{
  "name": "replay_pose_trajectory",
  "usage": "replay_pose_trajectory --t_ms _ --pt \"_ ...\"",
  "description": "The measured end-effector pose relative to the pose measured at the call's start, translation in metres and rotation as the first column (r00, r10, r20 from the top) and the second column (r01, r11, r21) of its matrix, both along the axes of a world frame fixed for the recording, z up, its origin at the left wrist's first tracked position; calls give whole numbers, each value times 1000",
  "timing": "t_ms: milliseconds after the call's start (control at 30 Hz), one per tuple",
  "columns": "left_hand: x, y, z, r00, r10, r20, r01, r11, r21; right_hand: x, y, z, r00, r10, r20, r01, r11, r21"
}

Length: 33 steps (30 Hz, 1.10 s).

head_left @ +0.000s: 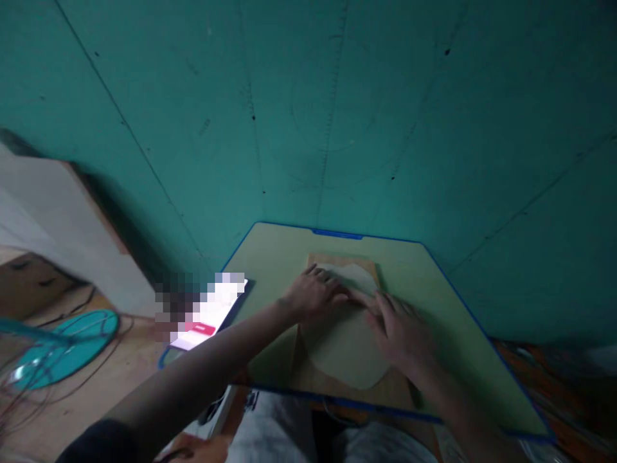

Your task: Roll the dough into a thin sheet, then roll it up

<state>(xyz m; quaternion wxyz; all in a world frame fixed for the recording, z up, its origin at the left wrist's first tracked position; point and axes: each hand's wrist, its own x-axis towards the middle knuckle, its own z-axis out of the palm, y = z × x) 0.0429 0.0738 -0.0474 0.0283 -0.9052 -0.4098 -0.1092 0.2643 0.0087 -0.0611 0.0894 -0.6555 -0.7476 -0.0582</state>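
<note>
A sheet of rolled-out dough (344, 350), pale and smooth with a rounded, uneven outline, lies on a wooden board (402, 389). Across it runs a thin, pale rolling pin (359, 296), of which only a short stretch shows between my hands. My left hand (315, 292) is closed over its left part, fingers pointing away from me. On the right part, my right hand (398, 328) is curled with its thumb toward the middle; motion blurs it a little. Both hands hide the pin's ends.
The board rests on a pale green table (434, 308) with a blue rim, up against a green wall (308, 128). A lit phone or tablet (212, 318), partly pixelated, lies at the table's left edge. Further left are a teal round base (87, 347), cables and a leaning white panel (81, 225).
</note>
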Motion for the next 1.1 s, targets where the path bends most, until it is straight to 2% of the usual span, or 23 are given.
replay_pose_trajectory --t_ms 100,200,300,400,533,600,700,867,1000,1100 --pt "-13 -29 14 997 -74 -30 73 997 -40 3 -26 -8 987 150 -54 -145 985 94" --pt "-19 -53 21 998 -42 -38 41 999 -28 2 -48 -4 973 200 -110 -184 973 142" --pt "-20 -66 16 998 0 -69 -1 1000 -13 -7 -66 8 974 191 -118 -177 977 122" --pt "-17 -63 -1 999 -24 -28 25 999 34 -12 -74 16 972 198 -129 -190 979 76" --pt "-5 -39 -25 997 -47 53 37 983 178 -4 -67 10 962 230 -146 -225 973 50" --pt "4 -24 -30 998 -25 55 13 977 214 4 -58 3 959 252 -134 -246 968 56" --pt "18 0 -24 999 30 44 -37 985 168 14 -37 -3 960 250 -127 -246 968 47" --pt "46 47 -6 993 119 23 -120 992 37 27 14 2 976 113 -185 -129 989 -76" --pt "62 92 -2 996 88 -10 -88 996 -8 40 60 6 978 -37 -205 1 986 -169" --pt "70 123 -2 995 99 -25 -99 995 11 49 90 10 984 -80 -157 44 975 -219"
